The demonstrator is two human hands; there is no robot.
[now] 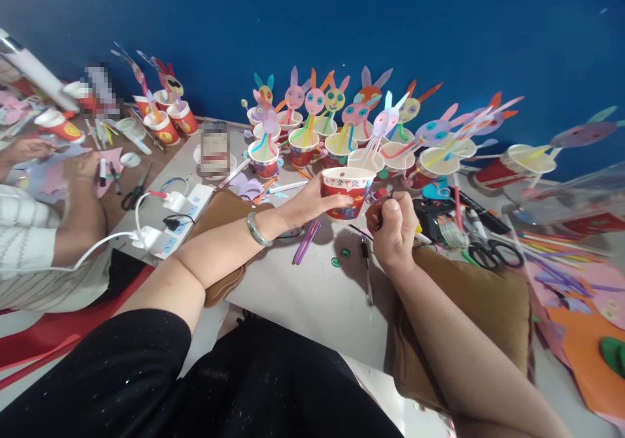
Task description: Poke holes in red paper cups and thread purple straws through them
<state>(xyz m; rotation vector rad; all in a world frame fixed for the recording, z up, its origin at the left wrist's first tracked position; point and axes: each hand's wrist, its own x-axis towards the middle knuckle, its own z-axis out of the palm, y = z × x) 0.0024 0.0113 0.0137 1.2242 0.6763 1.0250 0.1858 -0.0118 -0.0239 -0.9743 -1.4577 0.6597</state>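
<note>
My left hand (308,202) is wrapped round a red printed paper cup (344,202), held upright over the table with its white rim facing up. There is a small dark spot inside the cup near its rim. Just right of the cup, my right hand (394,230) is closed, its thumb pressed against the curled fingers; whatever it grips is mostly hidden, with only a thin dark bit showing. Below the hands lie purple straws (306,243), two small green paper pieces (336,262) and a pen (366,272).
Several paper cups with rabbit-faced straws (263,158) line the blue wall. Scissors (491,252) lie at right, near a brown cushion (473,308). A white power strip (188,220) with cables sits at left. Beside it a co-worker's hands (81,171) are over coloured paper.
</note>
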